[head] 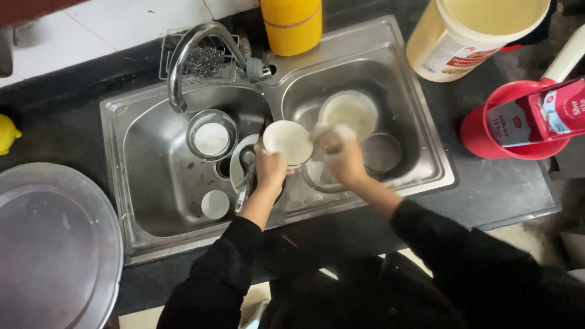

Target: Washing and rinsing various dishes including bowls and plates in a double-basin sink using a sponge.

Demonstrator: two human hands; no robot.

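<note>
My left hand point(269, 169) holds a small white bowl point(287, 142) tilted over the divider of a steel double sink point(137, 183). My right hand point(342, 159) is soapy and presses a blurred sponge or scrubber point(332, 135) against the bowl's rim. Under my left hand lie a white plate point(239, 159) and a dark pan with cutlery. The left basin also has a steel bowl point(211, 135) with a white lid inside and a small white cup point(215, 204). The right basin holds a white plate point(350, 111) and a steel dish point(381, 152).
A curved tap point(189, 49) arches over the left basin, with a wire rack holding steel wool point(204, 61) behind it. A yellow container point(292, 24), a cream lidded tub point(469, 33) and a red jug point(518, 122) with packets stand on the dark counter. A large steel tray point(55, 244) lies at left.
</note>
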